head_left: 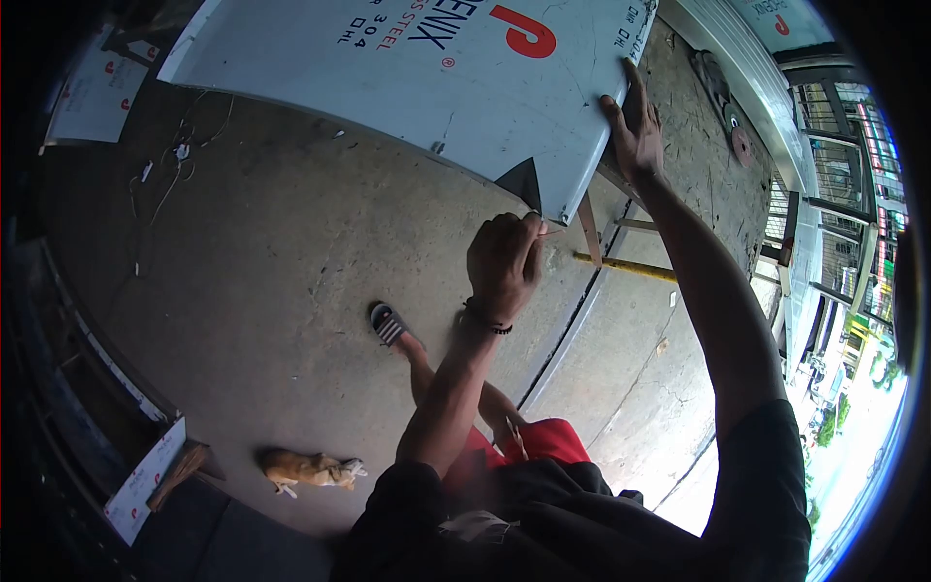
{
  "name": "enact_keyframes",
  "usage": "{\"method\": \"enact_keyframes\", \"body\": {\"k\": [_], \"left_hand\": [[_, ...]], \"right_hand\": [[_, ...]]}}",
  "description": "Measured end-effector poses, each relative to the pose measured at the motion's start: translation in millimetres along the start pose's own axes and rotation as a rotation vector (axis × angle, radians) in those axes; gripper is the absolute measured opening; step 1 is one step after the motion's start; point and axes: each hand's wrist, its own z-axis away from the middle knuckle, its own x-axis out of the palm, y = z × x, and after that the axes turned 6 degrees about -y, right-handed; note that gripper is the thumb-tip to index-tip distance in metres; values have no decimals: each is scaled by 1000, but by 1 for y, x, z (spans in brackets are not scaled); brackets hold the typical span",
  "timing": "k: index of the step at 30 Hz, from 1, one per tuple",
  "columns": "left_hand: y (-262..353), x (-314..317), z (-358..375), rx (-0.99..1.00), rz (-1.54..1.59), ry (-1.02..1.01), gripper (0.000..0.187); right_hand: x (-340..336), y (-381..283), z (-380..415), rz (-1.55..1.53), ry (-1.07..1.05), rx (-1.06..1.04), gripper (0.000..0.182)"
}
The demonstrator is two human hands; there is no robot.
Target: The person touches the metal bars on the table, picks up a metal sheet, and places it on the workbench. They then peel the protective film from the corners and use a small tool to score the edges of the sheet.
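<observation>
steel, pale grey and film-coated, printed with red and dark blue lettering: the big flat stainless sheet [417, 68] lies raised on a frame, its near corner coming to a point just above the left hand [504, 264]. that hand is curled into a closed fist right at the corner, thumb and fingers pinched on something thin, perhaps a marker or the edge of the protective film; too small to tell which. the right hand [635, 131] lies spread and flat against the sheet's side edge, fingers open and gripping nothing, pressing as if to hold the panel steady while the other hand works the corner. below and to the right of the left hand a long yellow bar [626, 267] lies across the grey concrete floor [262, 252], near the slim metal legs of the frame. under the left forearm a foot in a black-and-white striped sandal [388, 323] is planted on the floor. a small ginger animal [305, 469] lies well away from both hands.
</observation>
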Motion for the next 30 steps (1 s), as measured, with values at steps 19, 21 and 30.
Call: {"method": "enact_keyframes", "body": {"k": [19, 21, 30], "left_hand": [[26, -75, 100, -292, -165, -312, 41], [-9, -118, 174, -335, -261, -327, 32], [-49, -409, 365, -1012, -601, -712, 34]], "right_hand": [[-1, -18, 5, -70, 103, 67, 78], [-3, -49, 26, -84, 185, 72, 69], [-23, -164, 108, -116, -201, 509, 39]]}}
